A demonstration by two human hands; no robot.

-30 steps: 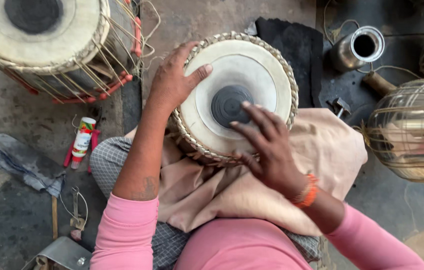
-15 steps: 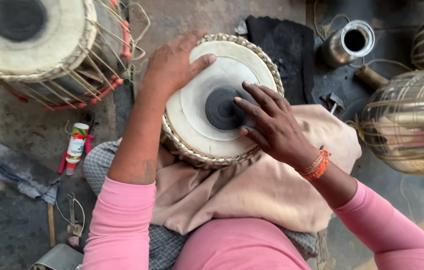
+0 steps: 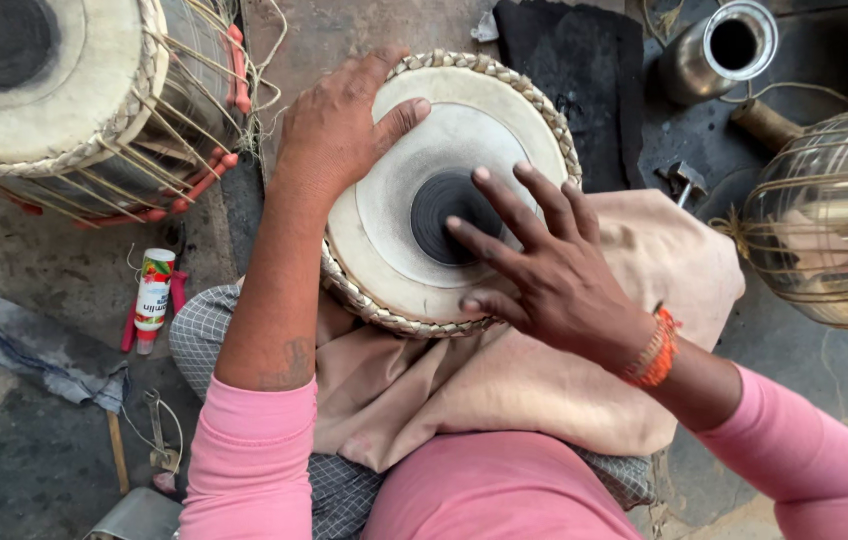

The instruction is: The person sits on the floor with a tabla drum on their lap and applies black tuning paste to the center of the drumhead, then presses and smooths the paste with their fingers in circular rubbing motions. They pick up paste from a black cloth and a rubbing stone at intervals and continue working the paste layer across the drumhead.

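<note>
Small drum (image 3: 414, 160): centre of scene, lying on a beige cloth (image 3: 544, 390) over the person's lap, pale skin with black centre spot (image 3: 442, 212) facing up. Left hand (image 3: 339, 125): grip clasped on the far-left rim. Right hand (image 3: 544, 270): released, fingers spread, fingertips on the black spot. Larger drum (image 3: 54, 90): far left. Metal pot (image 3: 719, 50): far right.

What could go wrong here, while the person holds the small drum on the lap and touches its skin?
1. The drum rests tilted on a loose beige cloth; only the left hand grips its rim, so it might roll off.
2. The right hand spreads over the black centre patch; hard pressing may damage it.
3. The metal pot stands close and could be knocked over.
</note>
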